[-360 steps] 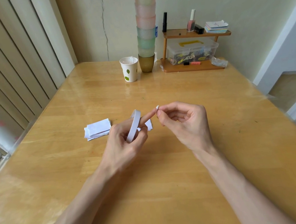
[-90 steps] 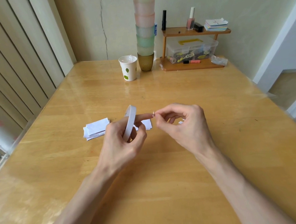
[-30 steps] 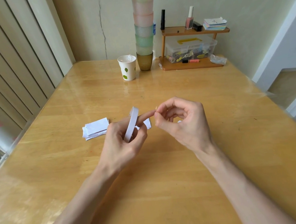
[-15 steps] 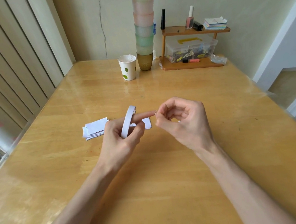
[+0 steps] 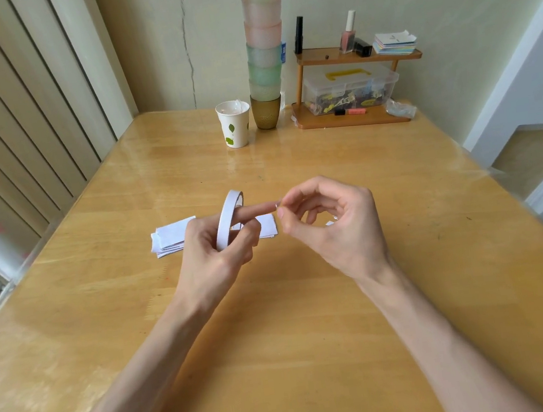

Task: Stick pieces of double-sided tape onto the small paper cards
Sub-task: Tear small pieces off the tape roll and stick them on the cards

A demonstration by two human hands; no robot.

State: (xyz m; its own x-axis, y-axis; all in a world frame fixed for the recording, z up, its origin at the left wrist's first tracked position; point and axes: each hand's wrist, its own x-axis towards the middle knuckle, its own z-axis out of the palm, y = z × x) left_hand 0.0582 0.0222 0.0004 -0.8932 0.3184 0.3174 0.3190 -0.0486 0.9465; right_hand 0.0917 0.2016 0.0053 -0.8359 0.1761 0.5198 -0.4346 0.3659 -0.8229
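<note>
Your left hand [image 5: 215, 258] gripped the tape roll [image 5: 225, 220], forefinger poked through its ring, above the desk [image 5: 317, 355]. Your right hand [image 5: 338, 228] was curled narrow, thumb and forefinger nipping at that fingertip; whether they held a bit of tape was too small to tell. The paper cards [image 5: 172, 234] lay stacked just behind the roll. Your best course was probably to peel slowly, keep the sticky face off your skin, then press it flat onto the top card
</note>
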